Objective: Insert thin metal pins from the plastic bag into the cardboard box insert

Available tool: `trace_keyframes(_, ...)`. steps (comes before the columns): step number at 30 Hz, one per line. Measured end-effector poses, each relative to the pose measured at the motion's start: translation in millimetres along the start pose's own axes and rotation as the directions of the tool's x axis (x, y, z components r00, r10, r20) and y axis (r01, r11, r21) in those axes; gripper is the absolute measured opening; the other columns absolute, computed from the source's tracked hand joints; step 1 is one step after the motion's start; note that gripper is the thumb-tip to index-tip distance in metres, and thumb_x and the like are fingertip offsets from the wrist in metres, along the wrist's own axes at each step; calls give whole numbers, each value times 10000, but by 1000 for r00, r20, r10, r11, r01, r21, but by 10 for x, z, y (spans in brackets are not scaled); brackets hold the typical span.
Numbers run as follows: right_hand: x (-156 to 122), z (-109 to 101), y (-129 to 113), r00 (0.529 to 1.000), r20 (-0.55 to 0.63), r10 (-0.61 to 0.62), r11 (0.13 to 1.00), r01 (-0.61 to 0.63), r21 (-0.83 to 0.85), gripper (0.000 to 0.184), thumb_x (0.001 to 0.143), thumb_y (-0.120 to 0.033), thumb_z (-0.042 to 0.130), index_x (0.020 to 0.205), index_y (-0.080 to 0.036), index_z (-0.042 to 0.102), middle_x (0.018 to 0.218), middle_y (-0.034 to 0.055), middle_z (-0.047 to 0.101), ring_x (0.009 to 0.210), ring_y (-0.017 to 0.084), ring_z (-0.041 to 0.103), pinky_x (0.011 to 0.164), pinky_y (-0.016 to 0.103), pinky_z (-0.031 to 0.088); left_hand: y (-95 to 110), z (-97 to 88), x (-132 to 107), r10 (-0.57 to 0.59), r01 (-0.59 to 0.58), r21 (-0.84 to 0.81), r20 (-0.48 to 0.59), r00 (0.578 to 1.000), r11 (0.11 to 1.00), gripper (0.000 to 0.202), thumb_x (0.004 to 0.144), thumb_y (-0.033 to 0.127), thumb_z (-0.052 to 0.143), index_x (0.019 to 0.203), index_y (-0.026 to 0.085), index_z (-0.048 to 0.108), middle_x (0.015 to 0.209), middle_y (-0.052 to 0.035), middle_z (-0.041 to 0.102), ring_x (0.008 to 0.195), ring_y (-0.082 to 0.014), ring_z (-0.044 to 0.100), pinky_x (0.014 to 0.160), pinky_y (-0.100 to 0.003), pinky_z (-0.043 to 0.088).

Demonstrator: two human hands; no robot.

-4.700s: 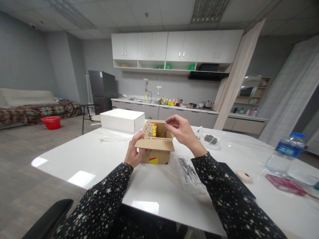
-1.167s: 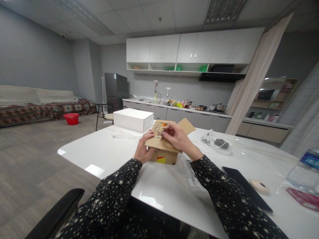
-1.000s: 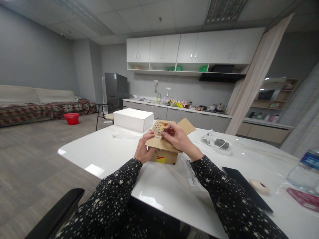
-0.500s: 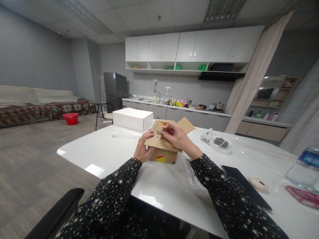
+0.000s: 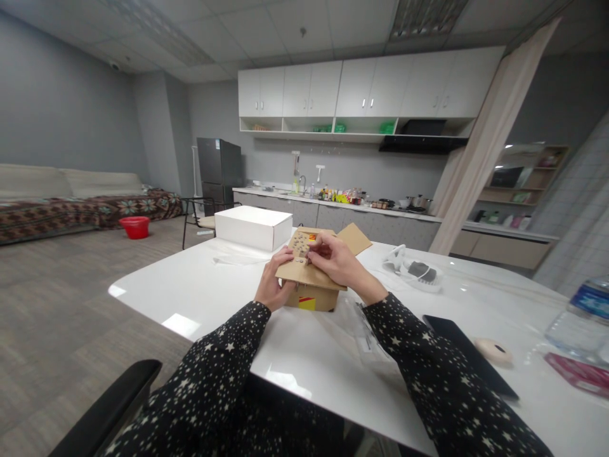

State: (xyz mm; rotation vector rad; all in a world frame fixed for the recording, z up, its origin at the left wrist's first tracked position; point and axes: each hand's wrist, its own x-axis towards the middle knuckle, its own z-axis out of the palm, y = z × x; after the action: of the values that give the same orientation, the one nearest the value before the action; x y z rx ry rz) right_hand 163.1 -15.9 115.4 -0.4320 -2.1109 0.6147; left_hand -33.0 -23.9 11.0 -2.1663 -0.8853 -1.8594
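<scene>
A person in star-patterned sleeves sits at a white bench point(image 5: 228, 298). Their left hand point(image 5: 272, 287) curls closed around the near-left edge of a small cardboard box point(image 5: 311, 285) mid-bench, while the right hand point(image 5: 335, 261) pinches something tiny against its perforated flap point(image 5: 299, 249). Farther back sits a white box point(image 5: 252, 227).

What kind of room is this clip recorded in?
Probably a studio flat or mock-up home: a kitchenette counter under white wall cabinets, a fridge, and a sofa share one open room with the white table.
</scene>
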Motion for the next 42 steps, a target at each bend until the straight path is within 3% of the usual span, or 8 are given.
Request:
trace_keyframes(20,0,8,27,1000,-23,8,1000,-7,13,171,832,-315,609,815,-220,468,804,7,603,736,168,598,680,301,498,16,-4,6,12,-12,-2,1,1000,1000,426,857,241,604,1271,233,501,1356,-139,551,1367,-310,464,1128,-570,391)
trace_keyframes(30,-27,3,29,999,25,-44,994,46,-101,33,760,-193,574,787,-193,555,831,36,650,806,187,601,756,317,474,-5,0,-2,12,-12,-2,5,1000,1000,439,853,233,611,1277,235,497,1360,-142,550,1372,-312,461,1128,-572,389)
trace_keyframes(36,-32,-69,-42,996,65,-66,979,77,-191,101,702,-102,524,722,-199,545,829,36,659,825,191,601,761,309,464,11,4,7,-4,4,8,6,1000,1000,434,843,233,603,1265,233,502,1341,-139,563,1364,-312,470,1125,-574,394)
trace_keyframes(42,-39,-106,-81,986,122,-112,957,141,-253,178,753,-55,505,687,-193,595,839,41,668,798,179,602,765,314,465,12,6,7,-2,2,-5,3,1000,1000,440,839,235,602,1267,236,503,1350,-137,558,1372,-317,462,1129,-574,391)
